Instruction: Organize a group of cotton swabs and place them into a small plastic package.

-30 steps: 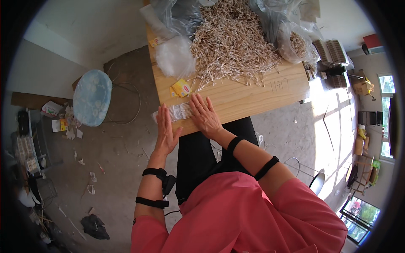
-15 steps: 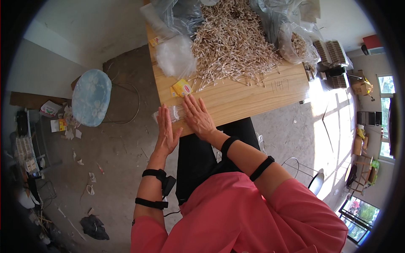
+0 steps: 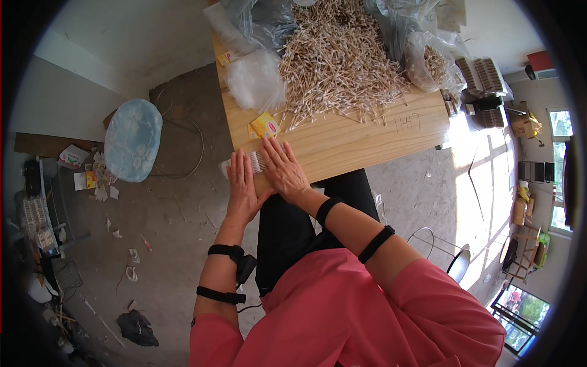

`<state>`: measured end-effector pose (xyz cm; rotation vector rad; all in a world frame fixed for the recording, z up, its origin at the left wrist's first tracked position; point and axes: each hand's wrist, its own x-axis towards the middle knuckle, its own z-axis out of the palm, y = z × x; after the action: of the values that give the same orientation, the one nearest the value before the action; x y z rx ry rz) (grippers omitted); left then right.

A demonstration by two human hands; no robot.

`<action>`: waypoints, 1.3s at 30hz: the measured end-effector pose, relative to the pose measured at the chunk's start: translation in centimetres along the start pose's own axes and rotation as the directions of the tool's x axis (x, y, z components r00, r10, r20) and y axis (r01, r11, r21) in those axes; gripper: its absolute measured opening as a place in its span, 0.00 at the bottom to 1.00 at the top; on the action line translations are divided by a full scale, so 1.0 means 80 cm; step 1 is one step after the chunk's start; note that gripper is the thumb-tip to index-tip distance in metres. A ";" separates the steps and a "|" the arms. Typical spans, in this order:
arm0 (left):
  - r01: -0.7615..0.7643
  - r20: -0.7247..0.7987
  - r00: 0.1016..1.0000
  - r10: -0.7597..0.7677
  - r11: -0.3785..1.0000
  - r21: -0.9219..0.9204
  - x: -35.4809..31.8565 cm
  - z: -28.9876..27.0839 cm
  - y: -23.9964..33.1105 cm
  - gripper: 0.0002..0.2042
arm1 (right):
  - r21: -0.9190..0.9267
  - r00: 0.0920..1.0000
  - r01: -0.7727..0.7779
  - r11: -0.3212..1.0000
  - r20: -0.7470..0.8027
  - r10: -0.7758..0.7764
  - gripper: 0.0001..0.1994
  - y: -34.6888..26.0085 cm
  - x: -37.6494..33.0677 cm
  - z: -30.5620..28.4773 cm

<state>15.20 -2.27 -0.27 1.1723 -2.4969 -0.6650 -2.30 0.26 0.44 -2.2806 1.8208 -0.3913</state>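
Note:
A small clear packet of cotton swabs (image 3: 255,161) lies flat at the near left corner of the wooden table (image 3: 367,144). My left hand (image 3: 243,191) rests over its left part, fingers stretched out. From the other side, my right hand (image 3: 285,174) lies flat with straight fingers at the packet's right end. The thumb side of the left hand meets the right hand near the table edge. Just beyond my fingertips are yellow printed cards (image 3: 265,125). Part of the packet is hidden under my hands.
A big heap of loose cotton swabs (image 3: 342,61) covers the far part of the table. Left of it lies a stack of clear plastic bags (image 3: 255,79); grey plastic bags (image 3: 260,24) stand behind. A stool with a blue cover (image 3: 132,140) is at the left.
My hands have drawn closer together over the packet, and less of it shows between them. The left hand has shifted slightly right; the yellow cards have barely moved.

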 end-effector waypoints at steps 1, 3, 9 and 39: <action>0.000 -0.001 1.000 0.000 1.000 0.002 0.001 0.000 0.002 0.53 | 0.001 1.000 -0.009 1.000 -0.003 0.009 0.30 -0.001 0.001 0.000; 0.048 0.024 0.998 -0.051 0.993 0.107 0.001 -0.001 0.007 0.55 | 0.008 1.000 -0.001 1.000 -0.001 0.001 0.30 -0.001 -0.001 -0.001; 0.094 0.057 0.993 -0.107 0.977 0.192 0.005 -0.013 0.021 0.54 | 0.287 0.988 -0.021 0.958 -0.142 0.064 0.27 0.009 -0.007 -0.007; 0.379 -0.359 0.631 -0.688 0.677 -0.631 0.033 0.009 -0.013 0.13 | 0.843 0.781 -0.065 0.534 -0.290 0.553 0.18 -0.051 0.051 0.025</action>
<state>13.87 -4.72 -1.25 1.6293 -1.3042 -0.8733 2.95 -2.86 0.13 -1.1976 1.6703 -1.5459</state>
